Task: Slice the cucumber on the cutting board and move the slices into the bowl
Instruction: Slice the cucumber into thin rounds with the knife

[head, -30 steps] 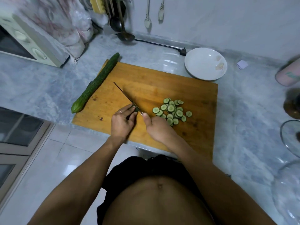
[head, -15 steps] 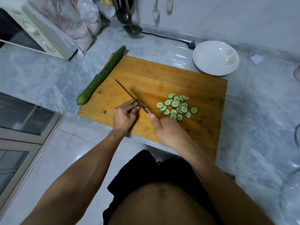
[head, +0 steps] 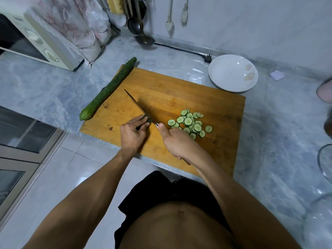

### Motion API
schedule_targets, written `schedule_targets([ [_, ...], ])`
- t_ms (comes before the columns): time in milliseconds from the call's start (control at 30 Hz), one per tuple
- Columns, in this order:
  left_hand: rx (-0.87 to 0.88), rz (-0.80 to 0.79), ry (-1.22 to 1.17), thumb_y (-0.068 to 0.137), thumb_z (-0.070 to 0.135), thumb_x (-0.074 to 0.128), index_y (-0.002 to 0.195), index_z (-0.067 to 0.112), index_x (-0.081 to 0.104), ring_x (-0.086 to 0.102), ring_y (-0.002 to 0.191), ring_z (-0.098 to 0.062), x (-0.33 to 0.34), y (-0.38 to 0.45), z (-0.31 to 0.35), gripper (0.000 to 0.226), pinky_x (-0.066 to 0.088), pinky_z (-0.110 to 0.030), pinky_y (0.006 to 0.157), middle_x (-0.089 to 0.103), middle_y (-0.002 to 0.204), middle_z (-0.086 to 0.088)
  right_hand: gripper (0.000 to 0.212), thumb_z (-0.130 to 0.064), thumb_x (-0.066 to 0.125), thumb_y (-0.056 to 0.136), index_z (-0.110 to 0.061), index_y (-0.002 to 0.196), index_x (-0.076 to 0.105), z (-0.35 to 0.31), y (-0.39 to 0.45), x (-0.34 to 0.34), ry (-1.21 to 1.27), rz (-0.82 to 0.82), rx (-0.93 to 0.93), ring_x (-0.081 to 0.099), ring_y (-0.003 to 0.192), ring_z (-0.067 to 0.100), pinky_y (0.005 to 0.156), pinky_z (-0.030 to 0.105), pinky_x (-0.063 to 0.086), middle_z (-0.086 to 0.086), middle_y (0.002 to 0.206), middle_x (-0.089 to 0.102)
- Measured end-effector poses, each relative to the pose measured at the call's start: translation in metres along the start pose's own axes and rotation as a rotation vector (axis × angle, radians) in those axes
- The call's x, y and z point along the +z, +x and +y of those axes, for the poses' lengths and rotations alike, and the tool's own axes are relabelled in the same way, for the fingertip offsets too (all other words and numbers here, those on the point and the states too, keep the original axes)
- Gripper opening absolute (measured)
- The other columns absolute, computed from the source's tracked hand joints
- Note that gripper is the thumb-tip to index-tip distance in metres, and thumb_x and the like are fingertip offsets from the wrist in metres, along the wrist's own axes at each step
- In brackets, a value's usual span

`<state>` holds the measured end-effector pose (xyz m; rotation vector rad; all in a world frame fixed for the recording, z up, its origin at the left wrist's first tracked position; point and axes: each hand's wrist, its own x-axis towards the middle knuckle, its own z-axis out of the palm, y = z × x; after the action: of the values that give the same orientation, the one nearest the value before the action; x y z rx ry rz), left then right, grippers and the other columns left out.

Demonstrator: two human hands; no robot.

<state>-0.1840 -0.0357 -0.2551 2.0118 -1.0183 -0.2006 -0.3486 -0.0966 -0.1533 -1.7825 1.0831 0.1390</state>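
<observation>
On the wooden cutting board (head: 179, 94) lies a pile of several cucumber slices (head: 191, 123), right of centre. My right hand (head: 177, 141) grips the knife (head: 136, 103), whose dark blade points away to the upper left. My left hand (head: 132, 133) pinches a small dark-green cucumber end piece (head: 148, 120) against the blade. A whole cucumber (head: 109, 88) lies along the board's left edge, partly on the counter. The white bowl (head: 231, 72) stands past the board's far right corner, with no slices in it.
A microwave (head: 36, 38) stands at the back left with a plastic bag beside it. Ladles and spoons hang on the wall, and a black cord with a plug (head: 206, 57) lies near the bowl. A glass lid (head: 325, 164) sits at the right edge of the counter.
The hands and knife have stayed in nearly the same place on the board; the camera view has shifted slightly. The slice pile looks unchanged.
</observation>
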Motion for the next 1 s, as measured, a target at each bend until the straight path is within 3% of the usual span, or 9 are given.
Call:
schedule_targets([
  [133, 0.036, 0.023, 0.007, 0.077, 0.001, 0.076, 0.096, 0.002, 0.077, 0.068, 0.100, -0.018, 0.000, -0.004, 0.001, 0.018, 0.039, -0.003, 0.094, 0.073, 0.104, -0.013, 0.068, -0.059, 0.021, 0.102, -0.012, 0.059, 0.046, 0.003, 0.013, 0.011, -0.060, 0.053, -0.038, 0.055, 0.048, 0.021, 0.052, 0.028, 0.042, 0.004, 0.055, 0.052],
  [267, 0.074, -0.021, 0.038, 0.080, 0.005, 0.074, 0.099, 0.006, 0.078, 0.067, 0.104, -0.019, -0.001, -0.004, -0.006, 0.020, 0.047, -0.018, 0.096, 0.073, 0.110, -0.010, 0.072, -0.060, 0.019, 0.101, -0.009, 0.064, 0.055, 0.009, 0.015, 0.020, -0.085, 0.079, -0.062, 0.060, 0.071, 0.026, 0.064, 0.035, 0.045, 0.008, 0.072, 0.061],
  [400, 0.147, -0.041, 0.131, 0.084, 0.009, 0.074, 0.106, 0.008, 0.076, 0.063, 0.104, -0.025, -0.002, -0.006, -0.011, 0.023, 0.046, -0.022, 0.090, 0.070, 0.113, -0.009, 0.068, -0.060, 0.020, 0.102, -0.011, 0.063, 0.048, 0.007, 0.013, 0.010, -0.039, 0.045, -0.031, 0.055, 0.055, 0.021, 0.059, 0.035, 0.048, 0.004, 0.061, 0.053],
  [500, 0.109, 0.004, 0.113, 0.084, 0.009, 0.075, 0.107, 0.009, 0.076, 0.064, 0.104, -0.024, 0.001, -0.010, -0.009, 0.023, 0.051, -0.029, 0.090, 0.071, 0.112, -0.008, 0.068, -0.062, 0.020, 0.101, -0.011, 0.068, 0.050, 0.010, 0.013, 0.000, 0.016, 0.020, 0.006, 0.055, 0.050, 0.024, 0.050, 0.029, 0.047, 0.008, 0.061, 0.055],
  [600, 0.066, 0.019, 0.073, 0.082, 0.008, 0.076, 0.106, 0.007, 0.076, 0.066, 0.105, -0.024, 0.002, -0.010, -0.005, 0.023, 0.049, -0.027, 0.096, 0.072, 0.111, -0.011, 0.067, -0.062, 0.021, 0.100, -0.010, 0.074, 0.054, 0.012, 0.008, -0.006, 0.034, 0.011, 0.017, 0.055, 0.053, 0.025, 0.052, 0.032, 0.049, 0.011, 0.064, 0.055],
  [767, 0.065, 0.003, 0.066, 0.082, 0.005, 0.075, 0.104, 0.005, 0.076, 0.066, 0.105, -0.025, 0.001, -0.009, -0.004, 0.022, 0.047, -0.024, 0.097, 0.071, 0.112, -0.013, 0.069, -0.060, 0.020, 0.102, -0.011, 0.057, 0.041, 0.012, -0.007, -0.006, -0.019, 0.035, -0.063, 0.047, 0.048, 0.025, 0.064, 0.047, 0.055, 0.007, 0.053, 0.044],
  [833, 0.069, -0.015, 0.071, 0.084, 0.006, 0.073, 0.104, 0.005, 0.076, 0.066, 0.105, -0.024, 0.000, -0.009, -0.005, 0.021, 0.047, -0.024, 0.097, 0.071, 0.113, -0.013, 0.068, -0.061, 0.019, 0.101, -0.012, 0.059, 0.040, 0.010, -0.013, -0.004, -0.059, 0.036, -0.080, 0.046, 0.051, 0.024, 0.061, 0.047, 0.051, 0.006, 0.055, 0.042],
  [933, 0.085, -0.046, 0.078, 0.086, 0.012, 0.068, 0.104, 0.008, 0.077, 0.065, 0.106, -0.022, -0.001, -0.008, -0.010, 0.021, 0.050, -0.030, 0.096, 0.071, 0.114, -0.009, 0.067, -0.060, 0.020, 0.101, -0.013, 0.059, 0.039, 0.011, -0.019, 0.000, -0.126, 0.056, -0.117, 0.041, 0.052, 0.019, 0.050, 0.035, 0.030, 0.003, 0.058, 0.042],
  [1000, 0.068, -0.047, 0.066, 0.085, 0.017, 0.064, 0.102, 0.009, 0.077, 0.066, 0.105, -0.020, -0.001, -0.009, -0.010, 0.023, 0.051, -0.031, 0.094, 0.072, 0.113, -0.008, 0.066, -0.058, 0.020, 0.102, -0.013, 0.059, 0.039, 0.011, -0.022, 0.001, -0.135, 0.061, -0.130, 0.040, 0.053, 0.018, 0.049, 0.033, 0.025, 0.003, 0.059, 0.042],
])
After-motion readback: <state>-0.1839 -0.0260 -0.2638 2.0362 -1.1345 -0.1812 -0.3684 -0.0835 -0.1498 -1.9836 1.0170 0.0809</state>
